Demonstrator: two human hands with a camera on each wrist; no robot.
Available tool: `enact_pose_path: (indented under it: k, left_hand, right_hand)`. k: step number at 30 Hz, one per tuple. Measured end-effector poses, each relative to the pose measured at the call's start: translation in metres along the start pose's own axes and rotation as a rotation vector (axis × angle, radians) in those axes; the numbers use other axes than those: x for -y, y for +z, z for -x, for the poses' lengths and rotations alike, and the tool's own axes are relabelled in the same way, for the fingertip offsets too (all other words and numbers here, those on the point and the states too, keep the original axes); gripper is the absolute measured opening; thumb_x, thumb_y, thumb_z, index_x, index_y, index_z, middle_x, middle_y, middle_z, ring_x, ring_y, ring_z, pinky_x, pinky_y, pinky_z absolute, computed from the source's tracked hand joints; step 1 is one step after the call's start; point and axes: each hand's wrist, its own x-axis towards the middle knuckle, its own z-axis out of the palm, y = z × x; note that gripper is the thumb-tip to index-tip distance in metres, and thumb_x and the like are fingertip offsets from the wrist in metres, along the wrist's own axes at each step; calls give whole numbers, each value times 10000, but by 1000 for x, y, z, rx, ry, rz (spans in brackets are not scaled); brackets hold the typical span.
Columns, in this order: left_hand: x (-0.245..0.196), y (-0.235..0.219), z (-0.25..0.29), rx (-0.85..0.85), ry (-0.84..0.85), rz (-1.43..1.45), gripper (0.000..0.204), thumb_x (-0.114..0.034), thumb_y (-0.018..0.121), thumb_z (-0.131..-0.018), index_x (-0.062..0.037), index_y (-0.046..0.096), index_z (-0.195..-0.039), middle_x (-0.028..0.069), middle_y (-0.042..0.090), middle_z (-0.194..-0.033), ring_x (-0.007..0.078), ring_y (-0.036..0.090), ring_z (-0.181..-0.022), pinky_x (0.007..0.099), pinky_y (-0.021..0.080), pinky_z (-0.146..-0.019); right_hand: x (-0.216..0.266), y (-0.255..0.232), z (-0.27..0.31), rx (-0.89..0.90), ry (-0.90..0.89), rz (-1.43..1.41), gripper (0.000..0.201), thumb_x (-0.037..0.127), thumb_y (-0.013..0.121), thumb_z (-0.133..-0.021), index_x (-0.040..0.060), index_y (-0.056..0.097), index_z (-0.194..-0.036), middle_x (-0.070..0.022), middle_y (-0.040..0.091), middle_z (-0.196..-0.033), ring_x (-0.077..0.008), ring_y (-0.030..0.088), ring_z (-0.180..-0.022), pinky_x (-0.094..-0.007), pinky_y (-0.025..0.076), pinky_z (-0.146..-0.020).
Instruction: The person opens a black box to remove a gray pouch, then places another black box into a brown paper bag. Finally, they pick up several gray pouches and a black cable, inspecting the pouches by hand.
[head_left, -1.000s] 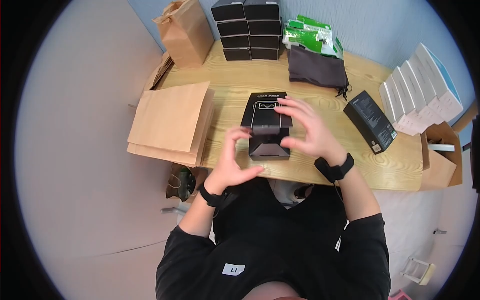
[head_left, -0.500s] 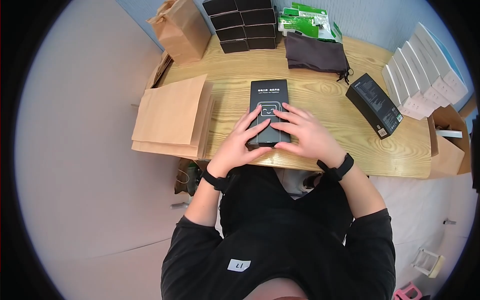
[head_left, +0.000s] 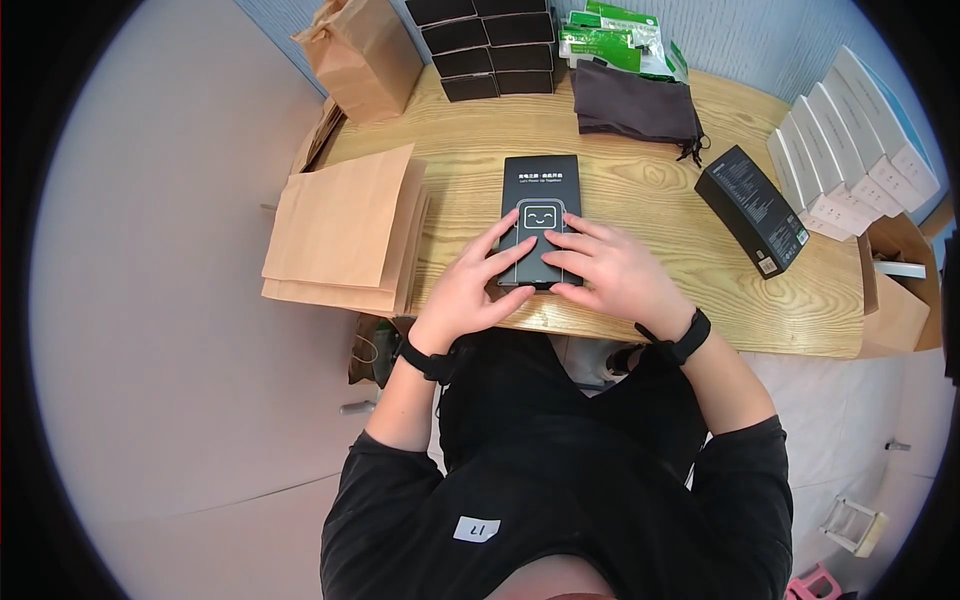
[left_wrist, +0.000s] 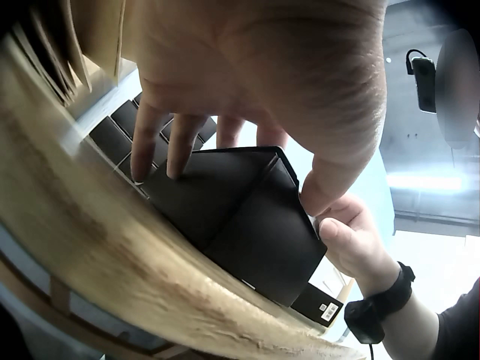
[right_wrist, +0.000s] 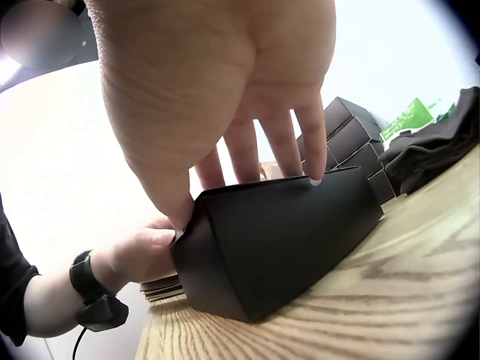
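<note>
A black box (head_left: 541,178) with a smiling-face drawing lies on the table in front of the person, its lid down flat. My left hand (head_left: 466,288) rests on its left part, fingers spread over the lid and the left edge. From the other side my right hand (head_left: 622,276) presses the lid with fairly straight, spread fingers. Both thumbs lie at the near edge. In the left wrist view, two fingers reach down the side of the box (left_wrist: 217,195). In the right wrist view, a fingertip touches the top edge of the box (right_wrist: 292,240).
Brown paper bags (head_left: 340,230) lie left on the wooden table (head_left: 640,310). Another black box (head_left: 752,212) lies at the right, near a row of white boxes (head_left: 840,150). Behind are stacked black boxes (head_left: 487,50), a dark drawstring pouch (head_left: 635,100) and green-white packets (head_left: 615,45).
The box's lid, raised a second ago with the near end standing open, has come down flat. Both hands moved in onto it; over the last half second they hardly moved.
</note>
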Motion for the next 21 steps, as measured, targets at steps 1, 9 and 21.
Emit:
enact_pose_path:
  k: [1,9,21]
  left_hand:
    - [1,1,0,5,3,4,515,-138,714,-749,-86,574,-1242,168,377,-1423,337,430,-1268,398,391,-1004]
    - [3,0,1,-42,-6,-18,593,-262,744,-723,-121,548,-1265,151,375,-1422,337,511,-1175,391,460,-922]
    - [7,4,2,-81,-16,-50,652,-266,736,-745,-109,481,-1324,145,385,-1412,338,545,-1122,389,474,-900]
  right_hand:
    - [0,2,1,3,-9,11,342,261,718,-755,94,649,-1045,-53,599,-1199,-277,504,-1191,-410,443,-927]
    - [5,-7,-2,51,26,6,442,287,716,-748,104,606,-1135,-90,538,-1271,-312,452,-1234,-425,423,-958]
    - [2,-2,-3,30,5,-30,424,244,684,-779,87,573,-1156,-121,504,-1296,-343,451,-1224,-437,419,-968]
